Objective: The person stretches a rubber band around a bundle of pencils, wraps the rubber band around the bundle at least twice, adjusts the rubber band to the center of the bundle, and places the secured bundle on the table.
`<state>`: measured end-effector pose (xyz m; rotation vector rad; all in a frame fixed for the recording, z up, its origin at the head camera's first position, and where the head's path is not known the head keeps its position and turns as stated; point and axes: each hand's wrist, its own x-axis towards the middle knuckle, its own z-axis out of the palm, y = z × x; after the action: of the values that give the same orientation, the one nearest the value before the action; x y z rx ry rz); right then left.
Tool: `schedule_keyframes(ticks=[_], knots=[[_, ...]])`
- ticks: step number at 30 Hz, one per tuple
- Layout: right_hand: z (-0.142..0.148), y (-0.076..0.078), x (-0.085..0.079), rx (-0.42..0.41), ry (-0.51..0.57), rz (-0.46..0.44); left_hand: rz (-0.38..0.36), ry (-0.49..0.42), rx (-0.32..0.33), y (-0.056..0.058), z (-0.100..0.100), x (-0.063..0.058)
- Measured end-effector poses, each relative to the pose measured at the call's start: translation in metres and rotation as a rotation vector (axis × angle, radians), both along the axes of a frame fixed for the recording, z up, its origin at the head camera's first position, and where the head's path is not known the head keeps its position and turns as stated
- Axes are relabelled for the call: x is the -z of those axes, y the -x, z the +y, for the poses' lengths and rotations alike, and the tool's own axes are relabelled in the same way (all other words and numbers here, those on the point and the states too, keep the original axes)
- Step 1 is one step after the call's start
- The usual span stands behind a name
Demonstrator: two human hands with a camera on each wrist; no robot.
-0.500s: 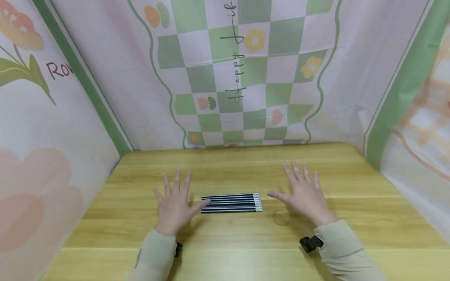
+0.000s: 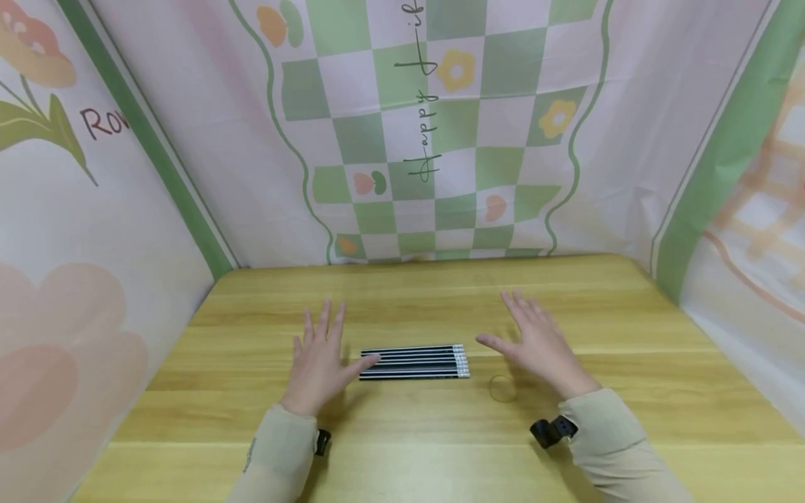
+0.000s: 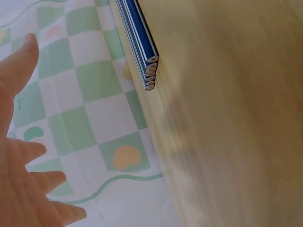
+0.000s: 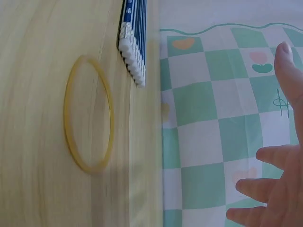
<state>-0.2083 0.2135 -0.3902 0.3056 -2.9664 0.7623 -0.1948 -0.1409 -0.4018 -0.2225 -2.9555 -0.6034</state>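
Several dark-blue and white striped pencils (image 2: 415, 365) lie side by side in a flat row on the table, their white eraser ends (image 4: 131, 56) toward the right. My left hand (image 2: 317, 370) hovers just left of them with its fingers spread; in the head view its thumb overlaps the pencils' left ends. In the left wrist view the thumb (image 3: 21, 64) is apart from the pencils (image 3: 139, 38). To the right, my right hand (image 2: 544, 349) is held over the table, fingers extended, holding nothing. A thin yellow rubber band (image 4: 66, 113) lies between the pencils and that hand.
The wooden table (image 2: 402, 447) ends at the back against a hanging green-and-white checked cloth (image 2: 455, 168). Printed cloth also hangs on the left (image 2: 113, 230) and the right. A small black camera (image 2: 553, 432) sits on the right wrist.
Both hands have drawn their fingers closer together. The left hand has shifted slightly right, and the right hand slightly left. The pencils and rubber band stay in place.
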Motion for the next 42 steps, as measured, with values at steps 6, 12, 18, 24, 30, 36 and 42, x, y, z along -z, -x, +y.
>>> schedule_keyframes(ticks=[6,12,18,24,30,36,42], knots=[[-0.01,0.004,0.004,-0.033,0.11,-0.018,-0.014,-0.053,0.034,0.004,0.001,0.004],[-0.025,0.006,0.007,-0.057,0.169,-0.05,-0.023,-0.114,0.067,0.005,0.003,0.006],[-0.037,0.009,0.009,-0.084,0.229,-0.068,-0.022,-0.19,0.082,0.006,0.006,0.008],[-0.046,0.008,0.014,-0.099,0.297,-0.148,-0.098,-0.294,0.112,0.007,0.01,0.01],[-0.052,0.006,0.021,-0.098,0.338,-0.221,-0.172,-0.392,0.149,0.009,0.015,0.015],[-0.055,0.008,0.028,-0.094,0.378,-0.244,-0.178,-0.451,0.175,0.013,0.019,0.021],[-0.059,0.011,0.035,-0.133,0.384,-0.227,-0.206,-0.502,0.162,0.015,0.024,0.025]])
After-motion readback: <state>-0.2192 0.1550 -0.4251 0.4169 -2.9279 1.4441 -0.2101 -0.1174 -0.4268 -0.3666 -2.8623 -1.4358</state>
